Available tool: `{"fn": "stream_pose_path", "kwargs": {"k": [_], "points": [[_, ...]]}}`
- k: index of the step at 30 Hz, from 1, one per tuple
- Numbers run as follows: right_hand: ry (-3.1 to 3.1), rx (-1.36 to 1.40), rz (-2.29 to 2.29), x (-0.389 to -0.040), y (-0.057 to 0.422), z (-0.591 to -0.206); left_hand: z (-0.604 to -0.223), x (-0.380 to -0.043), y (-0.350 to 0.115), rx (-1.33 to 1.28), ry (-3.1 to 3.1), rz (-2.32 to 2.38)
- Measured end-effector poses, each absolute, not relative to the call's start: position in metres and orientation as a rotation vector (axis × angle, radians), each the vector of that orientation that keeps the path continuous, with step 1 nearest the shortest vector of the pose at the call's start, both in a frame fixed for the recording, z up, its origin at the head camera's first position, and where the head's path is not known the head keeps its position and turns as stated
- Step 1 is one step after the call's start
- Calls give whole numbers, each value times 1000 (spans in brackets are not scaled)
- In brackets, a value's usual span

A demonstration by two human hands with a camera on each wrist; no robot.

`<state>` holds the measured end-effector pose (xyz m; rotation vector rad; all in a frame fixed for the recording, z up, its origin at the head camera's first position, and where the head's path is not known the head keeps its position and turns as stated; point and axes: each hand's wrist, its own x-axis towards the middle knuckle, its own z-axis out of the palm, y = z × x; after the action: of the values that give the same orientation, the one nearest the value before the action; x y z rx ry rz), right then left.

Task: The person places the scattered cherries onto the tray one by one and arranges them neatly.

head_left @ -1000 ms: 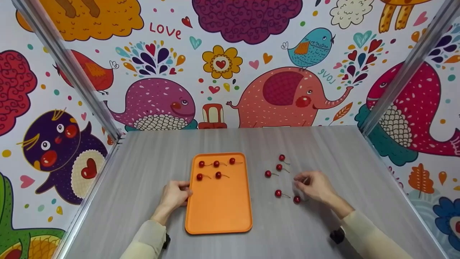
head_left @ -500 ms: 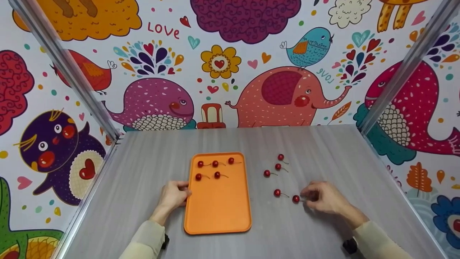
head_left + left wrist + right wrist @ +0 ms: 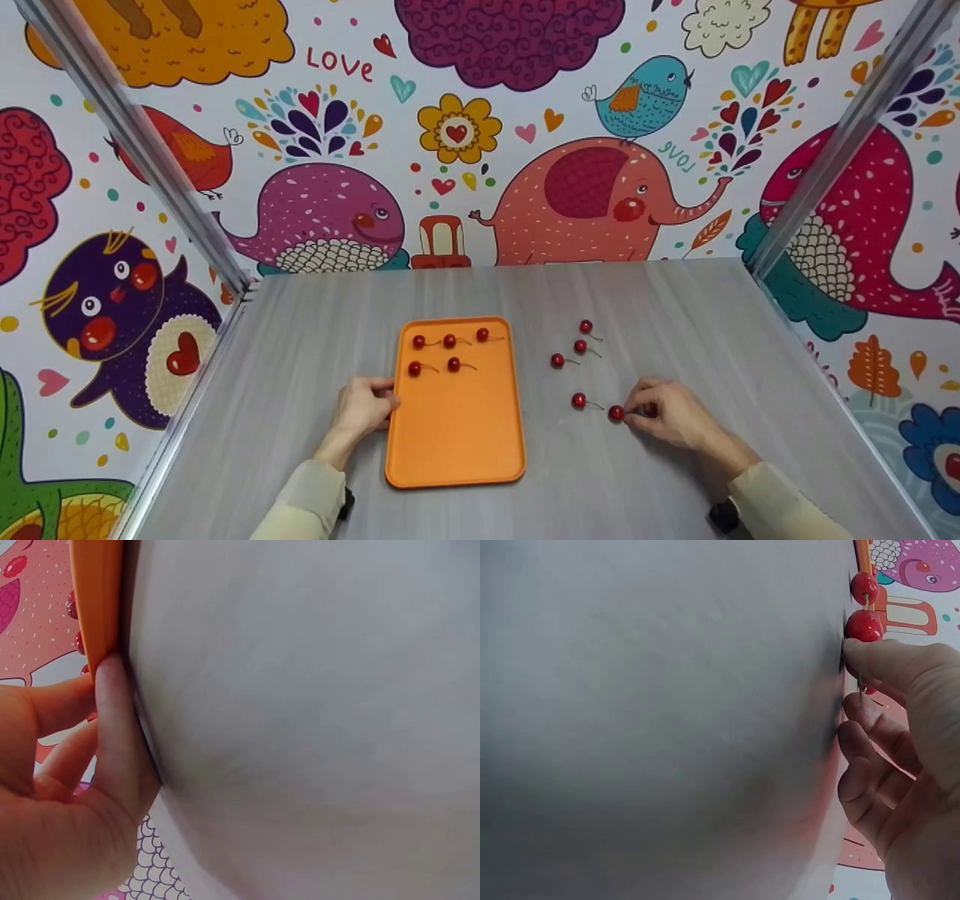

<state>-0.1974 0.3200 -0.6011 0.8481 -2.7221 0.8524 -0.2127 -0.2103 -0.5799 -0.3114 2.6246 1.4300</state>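
In the head view, my left hand (image 3: 365, 409) holds the left edge of an orange tray (image 3: 456, 442), thumb and fingertips at its rim; the left wrist view shows the thumb (image 3: 116, 712) along the tray's side (image 3: 99, 600). Several red cherries with stems lie in two rows in the tray's far part, one of them a cherry (image 3: 454, 364) at the right of the nearer row. On the table right of the tray, my right hand (image 3: 670, 412) pinches a cherry (image 3: 616, 413) between thumb and index finger. The right wrist view shows the thumb (image 3: 889, 660) against this cherry (image 3: 864, 626).
More cherries lie on the grey table (image 3: 555, 502) between tray and right hand: one cherry (image 3: 579, 401) just left of the pinched one, and three farther back, such as the cherry (image 3: 557, 361) nearest the tray. Metal posts and a cartoon-printed wall (image 3: 517, 150) bound the table.
My right hand has moved down and over to the nearest-right cherry, and its fingertips have closed in on it. The left hand and tray have stayed in place.
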Motion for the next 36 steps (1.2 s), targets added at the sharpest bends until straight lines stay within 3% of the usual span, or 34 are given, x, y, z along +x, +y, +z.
{"fn": "stream_pose_path", "kwargs": {"k": [36], "points": [[-2984,718,814,-197,340,-571,-579,-212,-209,-308,2627,1427]]}}
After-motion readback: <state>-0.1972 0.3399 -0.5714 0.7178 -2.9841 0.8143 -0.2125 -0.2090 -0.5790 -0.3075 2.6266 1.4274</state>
